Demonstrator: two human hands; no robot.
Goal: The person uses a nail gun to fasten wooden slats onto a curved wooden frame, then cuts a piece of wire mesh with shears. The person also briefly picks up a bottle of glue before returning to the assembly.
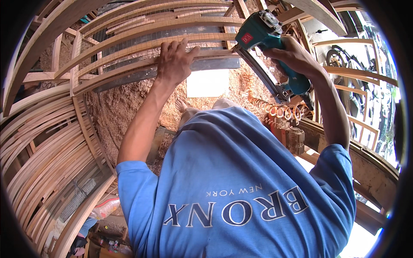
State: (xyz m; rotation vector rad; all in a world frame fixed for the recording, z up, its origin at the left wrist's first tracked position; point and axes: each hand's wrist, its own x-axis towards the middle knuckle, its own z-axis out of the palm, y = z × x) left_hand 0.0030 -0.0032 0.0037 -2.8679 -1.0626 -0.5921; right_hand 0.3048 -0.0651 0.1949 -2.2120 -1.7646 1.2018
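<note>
My right hand (294, 56) is wrapped round the handle of a green air nail gun (258, 34) with a long dark magazine. Its nose meets the right end of a thin wooden strip (124, 74) on the near side of a wooden frame (150, 26). Wire mesh (129, 48) covers the frame's curved rails. My left hand (175, 60) grips the strip left of the nail gun, fingers bent over it and thumb toward the gun.
Below the frame lie a grey board (215, 64) and sawdust (112, 112). An orange coiled air hose (275, 109) hangs at right, near a rusty beam (357, 155). Stacked curved wooden strips (47, 155) fill the left side. A motorcycle (344, 60) stands beyond the frames at right.
</note>
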